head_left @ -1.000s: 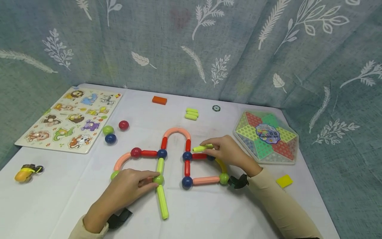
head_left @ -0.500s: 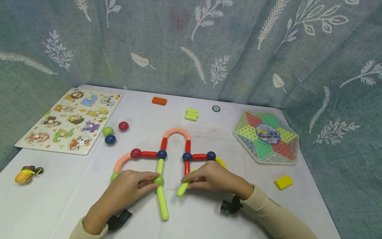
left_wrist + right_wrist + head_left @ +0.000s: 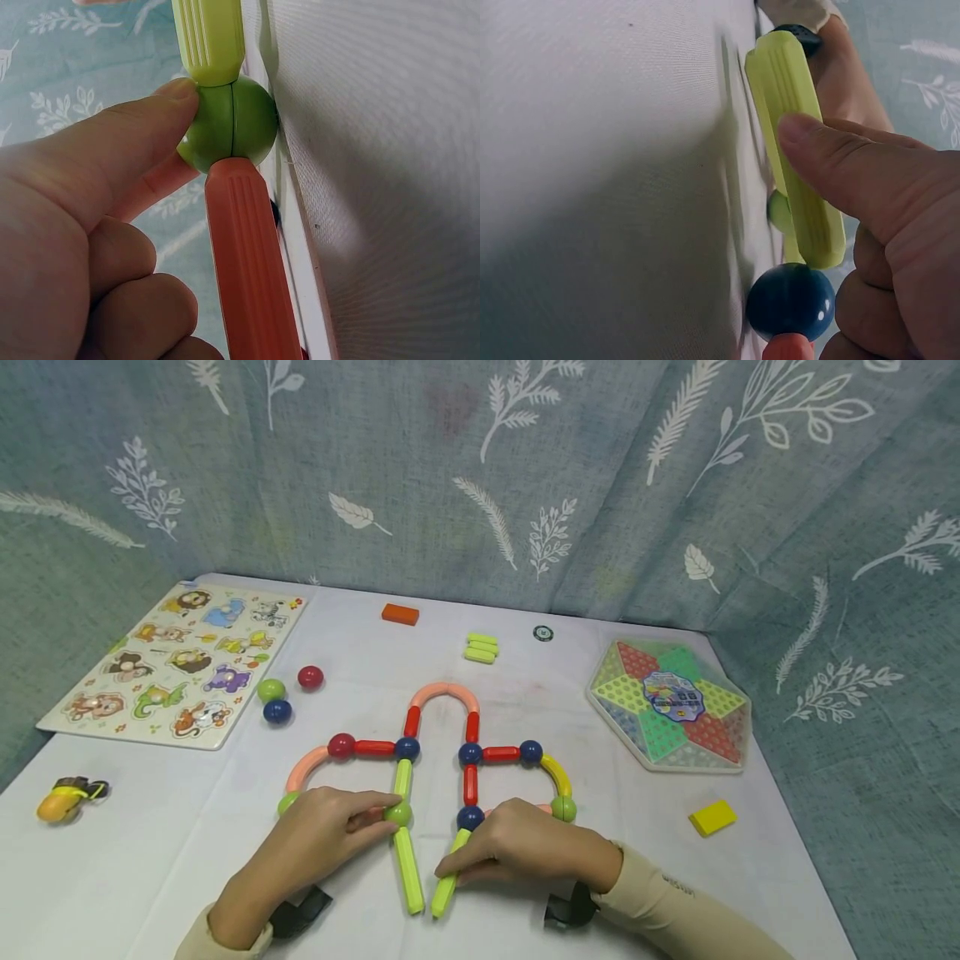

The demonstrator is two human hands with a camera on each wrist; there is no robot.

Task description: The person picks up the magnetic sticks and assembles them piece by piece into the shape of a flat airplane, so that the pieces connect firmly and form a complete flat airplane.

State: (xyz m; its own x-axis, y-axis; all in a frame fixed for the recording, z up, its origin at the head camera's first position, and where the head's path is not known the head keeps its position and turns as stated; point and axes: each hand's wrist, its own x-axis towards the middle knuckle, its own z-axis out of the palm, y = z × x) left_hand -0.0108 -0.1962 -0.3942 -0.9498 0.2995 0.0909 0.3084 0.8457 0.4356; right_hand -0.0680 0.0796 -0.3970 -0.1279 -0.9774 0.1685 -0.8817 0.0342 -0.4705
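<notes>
My left hand (image 3: 315, 831) pinches a green ball (image 3: 225, 124) between thumb and finger. A yellow-green stick (image 3: 408, 870) runs from that ball toward me, and an orange-pink stick (image 3: 251, 262) joins it in the left wrist view. My right hand (image 3: 525, 843) pinches another yellow-green stick (image 3: 799, 142), its far end right at a blue ball (image 3: 791, 304). The near tips of the two yellow-green sticks lie close together. Both hands work at a flat outline of sticks and balls, with a curved pink piece (image 3: 446, 688) at its top and a yellow curved stick (image 3: 557, 774) at right.
An animal puzzle board (image 3: 180, 660) lies at left, near loose red (image 3: 311, 677), green and blue balls. Several short green sticks (image 3: 481, 647), an orange block (image 3: 401, 613) and a round chip (image 3: 543, 633) lie at the back. At right are a hexagonal game box (image 3: 667, 706) and a yellow block (image 3: 713, 817).
My right hand has carried the yellow-green stick toward me and left, from above the right loop to the lower blue ball. My left hand has stayed on the green ball.
</notes>
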